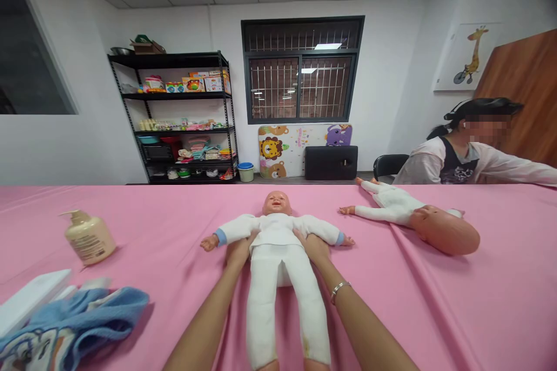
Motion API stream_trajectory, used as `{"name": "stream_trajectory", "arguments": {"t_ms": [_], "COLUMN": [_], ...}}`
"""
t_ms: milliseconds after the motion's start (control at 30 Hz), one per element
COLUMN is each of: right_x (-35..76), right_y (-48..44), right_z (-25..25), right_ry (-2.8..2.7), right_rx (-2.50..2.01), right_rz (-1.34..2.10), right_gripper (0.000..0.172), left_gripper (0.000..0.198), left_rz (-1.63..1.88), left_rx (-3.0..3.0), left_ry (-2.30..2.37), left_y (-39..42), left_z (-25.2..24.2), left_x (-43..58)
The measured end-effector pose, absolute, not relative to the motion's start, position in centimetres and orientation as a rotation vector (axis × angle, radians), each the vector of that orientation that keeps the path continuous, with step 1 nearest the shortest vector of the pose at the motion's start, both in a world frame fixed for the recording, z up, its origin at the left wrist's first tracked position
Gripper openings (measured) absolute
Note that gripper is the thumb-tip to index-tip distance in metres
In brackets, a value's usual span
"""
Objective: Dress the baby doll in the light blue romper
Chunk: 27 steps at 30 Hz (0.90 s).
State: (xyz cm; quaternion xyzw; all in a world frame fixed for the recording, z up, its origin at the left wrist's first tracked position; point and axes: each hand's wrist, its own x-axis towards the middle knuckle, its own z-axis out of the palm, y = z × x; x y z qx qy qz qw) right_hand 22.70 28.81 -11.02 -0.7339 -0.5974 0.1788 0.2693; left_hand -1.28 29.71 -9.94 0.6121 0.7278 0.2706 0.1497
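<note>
A baby doll (275,269) in white clothing with blue cuffs lies on its back in front of me, its head away from me and its arms spread. On the doll's left side in the picture, my left hand (238,249) grips the torso below the arm. My right hand (315,246), with a silver bracelet at the wrist, clasps the opposite side. The fingers of both hands are partly hidden behind the doll's body and sleeves.
A pink cloth (183,278) covers the table. To the left are a pump bottle (90,239), a blue towel (93,316) and a white box-like item (32,301). A second doll (404,208) lies at right, near a seated person (461,156). Shelves (174,95) stand behind.
</note>
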Motion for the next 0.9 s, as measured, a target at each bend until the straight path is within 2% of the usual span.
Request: {"name": "stream_trajectory", "arguments": {"t_ms": [200,367,433,500,567,700,800,900], "right_x": [23.3,24.1,24.3,24.8,25.4,27.3,28.5,28.9], "right_y": [30.0,29.6,29.2,28.7,28.1,26.6,25.3,24.1], "right_z": [-11.8,-12.6,-12.8,-13.1,-13.4,-13.9,-14.0,-14.0], "right_ry": [-1.468,-1.357,-1.424,-1.590,-1.801,-2.024,-1.997,-1.845], "right_rx": [-1.940,-1.810,-1.815,-1.817,-1.788,-1.751,-1.791,-1.854], "right_rz": [0.431,0.358,0.349,0.301,0.214,0.133,0.164,0.171], "right_gripper": [0.060,0.043,0.035,0.031,0.032,0.047,0.050,0.056], "left_gripper": [0.051,0.038,0.030,0.032,0.038,0.051,0.055,0.053], "left_rz": [1.010,0.854,0.817,0.738,0.628,0.444,0.383,0.470], "left_rx": [1.658,1.843,1.967,2.156,2.333,2.402,2.374,2.380], "left_ry": [2.107,2.151,2.087,2.003,1.944,1.986,1.972,1.892], "left_y": [29.7,29.1,28.5,27.8,26.9,25.2,23.6,21.8], "left_z": [-10.2,-10.3,-10.4,-10.5,-10.7,-10.9,-11.1,-11.0], "left_x": [-2.3,-2.0,-2.1,-2.3,-2.7,-3.7,-4.3,-4.7]}}
